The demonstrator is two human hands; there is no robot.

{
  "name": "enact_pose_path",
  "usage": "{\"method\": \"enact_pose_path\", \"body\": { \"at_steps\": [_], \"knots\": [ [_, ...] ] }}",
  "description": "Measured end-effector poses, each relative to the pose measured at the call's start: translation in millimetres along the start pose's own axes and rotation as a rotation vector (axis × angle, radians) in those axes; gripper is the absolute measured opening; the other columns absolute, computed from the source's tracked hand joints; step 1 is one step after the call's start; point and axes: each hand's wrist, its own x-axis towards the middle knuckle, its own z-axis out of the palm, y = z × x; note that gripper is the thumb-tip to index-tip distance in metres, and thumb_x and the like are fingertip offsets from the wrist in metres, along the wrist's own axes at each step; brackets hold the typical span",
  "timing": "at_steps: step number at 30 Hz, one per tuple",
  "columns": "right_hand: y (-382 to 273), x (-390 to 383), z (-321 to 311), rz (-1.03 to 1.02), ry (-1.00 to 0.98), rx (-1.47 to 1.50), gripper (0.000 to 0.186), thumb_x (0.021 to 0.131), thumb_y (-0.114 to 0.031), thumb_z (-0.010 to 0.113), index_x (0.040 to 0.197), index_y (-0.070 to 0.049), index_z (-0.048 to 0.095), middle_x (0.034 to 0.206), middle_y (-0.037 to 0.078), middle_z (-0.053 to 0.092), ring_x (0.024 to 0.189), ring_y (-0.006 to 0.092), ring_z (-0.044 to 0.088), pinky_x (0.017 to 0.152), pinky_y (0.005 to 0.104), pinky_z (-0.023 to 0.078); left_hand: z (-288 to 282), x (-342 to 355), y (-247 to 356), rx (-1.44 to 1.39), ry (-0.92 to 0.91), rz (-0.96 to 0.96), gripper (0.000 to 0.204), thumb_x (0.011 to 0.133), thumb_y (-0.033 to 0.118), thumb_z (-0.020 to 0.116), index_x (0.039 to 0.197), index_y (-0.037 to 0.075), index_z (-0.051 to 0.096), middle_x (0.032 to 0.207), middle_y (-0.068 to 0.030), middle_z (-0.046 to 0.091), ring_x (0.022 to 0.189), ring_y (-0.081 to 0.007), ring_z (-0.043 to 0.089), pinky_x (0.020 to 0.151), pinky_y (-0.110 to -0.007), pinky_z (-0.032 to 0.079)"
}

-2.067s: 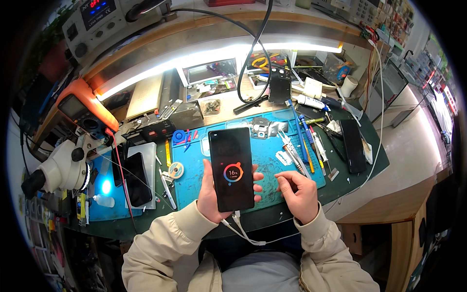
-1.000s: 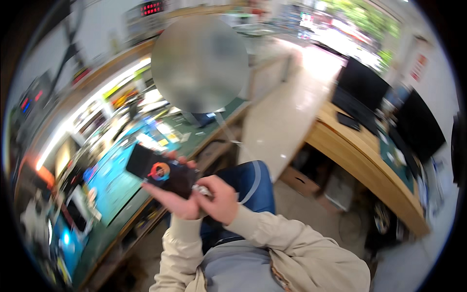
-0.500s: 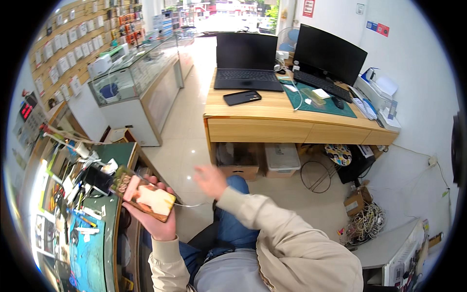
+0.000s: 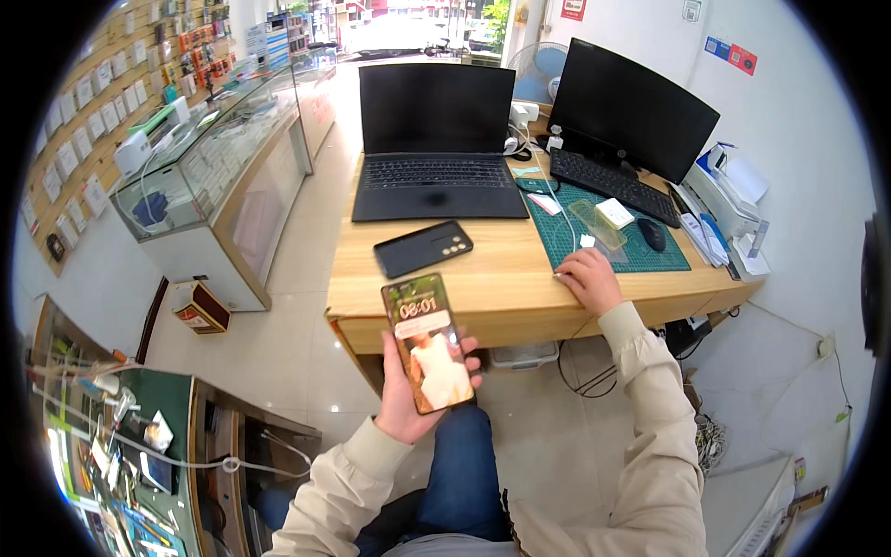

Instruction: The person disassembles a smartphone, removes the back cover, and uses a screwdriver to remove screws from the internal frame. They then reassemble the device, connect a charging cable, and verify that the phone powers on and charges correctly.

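Observation:
My left hand [image 4: 404,395] is closed around a smartphone [image 4: 429,345], thumb on one side and fingertips on the other. Its lit screen faces up, with a clock and a picture of a figure in white. At the front edge of the wooden desk, my right hand [image 4: 591,281] has its fingers pinched around the end of a white charging cable [image 4: 569,227]; a small tip shows beside the fingertips. Just beyond the smartphone, a black phone case [image 4: 423,249] with camera cutouts lies on the desk [image 4: 501,269].
An open laptop [image 4: 441,181] stands behind the case. To its right are a monitor [image 4: 631,110], keyboard [image 4: 613,186], green cutting mat [image 4: 557,243] and mouse [image 4: 652,235]. A cluttered workbench [image 4: 167,399] stands at lower left, with a loose white cable [image 4: 195,462] hanging across it.
I have turned toward the desk. My left hand has brought the smartphone from beside the workbench to the desk's front. My right hand has reached out to the cable at the desk edge.

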Motion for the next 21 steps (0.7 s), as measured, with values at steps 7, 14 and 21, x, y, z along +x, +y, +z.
{"method": "enact_pose_path", "body": {
  "at_steps": [7, 14, 21],
  "knots": [
    [-45.5, 19.2, -3.3, 0.302, 0.094, 0.668, 0.023, 0.098, -0.011, 0.063, 0.118, -0.003, 0.072, 0.090, 0.012, 0.072, 0.088, 0.0278, 0.068, 0.084, 0.0392, 0.052, 50.4, 178.2, 11.4, -0.062, -0.165, 0.112, 0.087, 0.101, 0.078, 0.028, 0.146, 0.008, 0.052, 0.133, -0.0091, 0.064, 0.114, -0.0267, 0.063, 0.101, -0.048, 0.051],
    [-32.1, 54.7, 10.7, 0.517, 0.124, 1.240, 0.028, 0.105, -0.012, 0.060, 0.128, 0.001, 0.068, 0.086, 0.003, 0.070, 0.074, 0.0087, 0.064, 0.070, 0.0249, 0.053, 77.4, 283.0, 4.9, -0.078, -0.259, 0.205, 0.083, 0.103, 0.075, 0.026, 0.146, 0.008, 0.050, 0.136, -0.0097, 0.063, 0.120, -0.0266, 0.062, 0.108, -0.047, 0.048],
    [3.1, 68.3, 17.6, 0.558, 0.064, 1.378, 0.027, 0.106, -0.013, 0.060, 0.124, 0.005, 0.066, 0.090, 0.005, 0.070, 0.076, 0.0103, 0.064, 0.070, 0.0255, 0.053, 80.5, 318.9, -10.2, 0.059, -0.187, 0.261, 0.087, 0.102, 0.077, 0.023, 0.148, 0.007, 0.048, 0.136, -0.0107, 0.061, 0.118, -0.0274, 0.063, 0.104, -0.049, 0.052]
  ]
}}
